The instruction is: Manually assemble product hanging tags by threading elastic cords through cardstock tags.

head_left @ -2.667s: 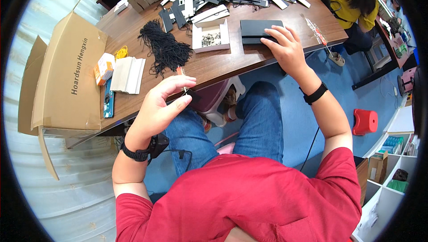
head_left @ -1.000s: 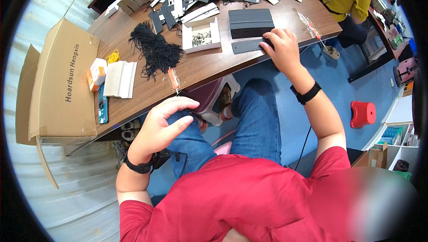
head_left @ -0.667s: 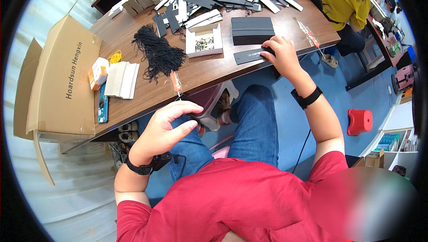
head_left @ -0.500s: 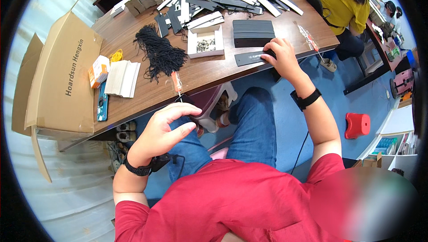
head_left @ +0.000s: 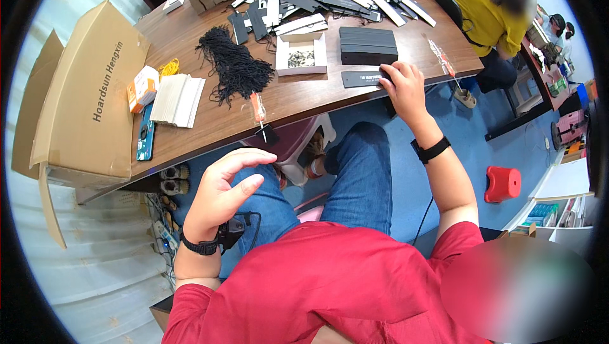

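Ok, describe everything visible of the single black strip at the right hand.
The black strip is a thin, straight-edged rectangle with pale print on its face, perhaps card or plastic. It lies flat on the wooden table near the front edge, roughly lengthwise along it, in front of the black stack. The right hand touches and hides its right end; whether it grips is unclear.

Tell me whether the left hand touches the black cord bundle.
Apart: the head view shows bare tabletop between the black cord bundle and left hand.
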`<action>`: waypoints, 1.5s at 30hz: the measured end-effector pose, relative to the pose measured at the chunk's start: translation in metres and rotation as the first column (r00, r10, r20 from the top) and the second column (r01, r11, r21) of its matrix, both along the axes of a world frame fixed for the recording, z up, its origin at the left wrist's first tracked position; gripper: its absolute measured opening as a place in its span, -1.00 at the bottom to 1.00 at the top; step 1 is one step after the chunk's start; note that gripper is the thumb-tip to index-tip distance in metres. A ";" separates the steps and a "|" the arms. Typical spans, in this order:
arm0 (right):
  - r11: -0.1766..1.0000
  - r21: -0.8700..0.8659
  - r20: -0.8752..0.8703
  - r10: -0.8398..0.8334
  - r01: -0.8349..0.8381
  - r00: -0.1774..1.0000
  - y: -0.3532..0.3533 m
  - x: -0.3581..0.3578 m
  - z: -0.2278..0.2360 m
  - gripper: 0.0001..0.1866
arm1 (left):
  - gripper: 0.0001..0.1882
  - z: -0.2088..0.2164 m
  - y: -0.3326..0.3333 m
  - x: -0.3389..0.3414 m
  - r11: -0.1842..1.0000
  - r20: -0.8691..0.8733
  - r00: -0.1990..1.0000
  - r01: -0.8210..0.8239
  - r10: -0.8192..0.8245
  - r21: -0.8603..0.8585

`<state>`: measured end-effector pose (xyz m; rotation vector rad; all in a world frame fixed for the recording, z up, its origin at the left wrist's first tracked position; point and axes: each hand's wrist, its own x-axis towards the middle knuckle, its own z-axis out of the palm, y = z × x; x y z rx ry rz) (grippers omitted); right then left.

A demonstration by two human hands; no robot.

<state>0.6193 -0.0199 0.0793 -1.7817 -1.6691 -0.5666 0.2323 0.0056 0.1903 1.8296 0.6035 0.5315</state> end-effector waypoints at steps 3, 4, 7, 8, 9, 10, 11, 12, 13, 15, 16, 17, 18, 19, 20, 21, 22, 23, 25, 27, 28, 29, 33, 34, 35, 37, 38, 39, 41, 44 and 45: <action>0.998 -0.063 -0.030 0.020 -0.022 0.999 -0.002 0.004 0.003 -0.75 | -0.64 -0.002 -0.002 -0.008 0.997 0.009 0.998 -0.057 0.058 -0.042; 0.991 -0.122 -0.080 0.042 -0.051 0.996 -0.002 0.007 0.005 -0.73 | -0.64 -0.002 -0.002 -0.011 0.996 0.012 0.997 -0.072 0.073 -0.052; 0.978 -0.186 -0.128 0.070 -0.093 0.989 -0.001 0.011 0.013 -0.75 | -0.66 -0.005 0.001 -0.023 0.991 -0.006 0.992 -0.123 0.123 -0.047; 0.976 -0.188 -0.138 0.088 -0.113 0.986 -0.001 0.011 0.015 -0.76 | -0.67 -0.006 0.003 -0.026 0.988 -0.034 0.988 -0.151 0.149 -0.042; 0.970 -0.212 -0.170 0.081 -0.116 0.982 0.000 0.011 0.018 -0.76 | -0.68 -0.008 0.005 -0.029 0.985 -0.055 0.984 -0.173 0.172 -0.020; 0.960 -0.243 -0.187 0.091 -0.136 0.978 0.001 0.011 0.020 -0.75 | -0.68 -0.011 0.007 -0.030 0.983 -0.030 0.983 -0.184 0.184 -0.022; 0.949 -0.286 -0.210 0.070 -0.130 0.975 0.002 0.012 0.023 -0.74 | -0.68 -0.014 0.008 -0.032 0.981 -0.027 0.981 -0.193 0.192 -0.034; 0.947 -0.278 -0.203 0.105 -0.161 0.973 0.003 0.011 0.025 -0.74 | -0.68 -0.017 0.008 -0.034 0.976 -0.003 0.979 -0.201 0.202 -0.085; 0.938 -0.308 -0.180 0.106 -0.158 0.978 0.003 0.011 0.027 -0.73 | -0.69 -0.019 0.008 -0.035 0.971 0.021 0.978 -0.205 0.209 -0.125; 0.929 -0.337 -0.155 0.106 -0.154 0.982 0.005 0.010 0.030 -0.73 | -0.68 -0.022 0.006 -0.038 0.965 0.024 0.976 -0.212 0.218 -0.155; 0.926 -0.344 -0.175 0.097 -0.154 0.980 0.006 0.010 0.032 -0.72 | -0.69 -0.024 0.006 -0.039 0.963 0.038 0.974 -0.213 0.222 -0.162; 0.923 -0.355 -0.197 0.081 -0.148 0.977 0.006 0.010 0.033 -0.71 | -0.69 -0.026 0.005 -0.040 0.964 0.056 0.973 -0.211 0.222 -0.160; 0.924 -0.353 -0.189 0.084 -0.148 0.978 0.007 0.011 0.035 -0.71 | -0.69 -0.027 0.005 -0.040 0.963 0.058 0.973 -0.209 0.222 -0.171; 0.904 -0.403 -0.208 0.066 -0.147 0.976 0.008 0.011 0.036 -0.71 | -0.69 -0.028 0.005 -0.041 0.960 0.062 0.971 -0.215 0.229 -0.177; 0.889 -0.433 -0.224 0.053 -0.148 0.973 0.009 0.011 0.038 -0.71 | -0.69 -0.028 0.004 -0.043 0.959 0.063 0.969 -0.223 0.237 -0.173; 0.880 -0.450 -0.226 0.050 -0.150 0.973 0.010 0.011 0.039 -0.71 | -0.69 -0.028 0.004 -0.044 0.958 0.067 0.969 -0.224 0.239 -0.181; 0.872 -0.463 -0.238 0.046 -0.155 0.970 0.011 0.010 0.040 -0.72 | -0.69 -0.029 0.004 -0.046 0.958 0.065 0.968 -0.227 0.242 -0.176; 0.866 -0.477 -0.251 0.028 -0.149 0.968 0.011 0.010 0.041 -0.73 | -0.69 -0.029 0.004 -0.047 0.961 0.068 0.968 -0.228 0.241 -0.160; 0.874 -0.445 -0.310 0.055 -0.196 0.949 0.012 0.009 0.041 -0.74 | -0.69 -0.030 0.004 -0.050 0.958 0.056 0.966 -0.240 0.252 -0.158; 0.882 -0.413 -0.366 0.065 -0.225 0.928 0.013 0.008 0.039 -0.75 | -0.69 -0.032 0.006 -0.052 0.958 0.049 0.965 -0.247 0.256 -0.148; 0.919 -0.339 -0.296 0.101 -0.203 0.950 0.015 0.007 0.038 -0.75 | -0.70 -0.032 0.007 -0.053 0.952 0.045 0.957 -0.278 0.286 -0.128; 0.947 -0.260 -0.223 0.131 -0.189 0.966 0.017 0.007 0.036 -0.75 | -0.71 -0.033 0.008 -0.054 0.946 0.036 0.948 -0.311 0.315 -0.090; 0.990 -0.098 -0.013 0.102 -0.103 0.995 0.031 0.006 0.028 -0.86 | -0.72 -0.034 0.011 -0.059 0.942 0.042 0.943 -0.325 0.329 -0.088; 0.989 -0.101 -0.013 0.103 -0.104 0.995 0.034 0.006 0.027 -0.86 | -0.72 -0.035 0.011 -0.060 0.942 0.044 0.945 -0.319 0.325 -0.105; 0.994 -0.062 -0.055 0.091 -0.094 0.994 0.038 0.006 0.026 -0.87 | -0.72 -0.035 0.010 -0.061 0.942 0.056 0.944 -0.319 0.326 -0.104; 0.996 -0.023 -0.099 0.078 -0.081 0.992 0.041 0.006 0.024 -0.87 | -0.72 -0.036 0.009 -0.064 0.942 0.065 0.943 -0.318 0.326 -0.104; 0.999 -0.021 -0.071 0.030 -0.032 0.997 0.042 0.005 0.024 -0.87 | -0.72 -0.036 0.008 -0.066 0.940 0.059 0.942 -0.325 0.332 -0.103; 0.999 -0.028 -0.043 -0.037 0.036 0.998 0.041 0.004 0.023 -0.86 | -0.72 -0.036 0.008 -0.067 0.940 0.056 0.940 -0.331 0.336 -0.082; 0.996 -0.007 -0.009 -0.091 0.091 0.996 0.040 0.002 0.020 -0.84 | -0.72 -0.037 0.008 -0.070 0.937 0.064 0.938 -0.334 0.341 -0.103; 0.982 0.013 0.013 -0.190 0.190 0.982 0.038 -0.003 0.014 -0.78 | -0.72 -0.039 0.010 -0.074 0.929 0.071 0.929 -0.355 0.363 -0.099; 0.979 0.054 0.019 -0.200 0.199 0.980 0.038 -0.004 0.011 -0.73 | -0.72 -0.041 0.012 -0.075 0.925 0.065 0.924 -0.373 0.377 -0.075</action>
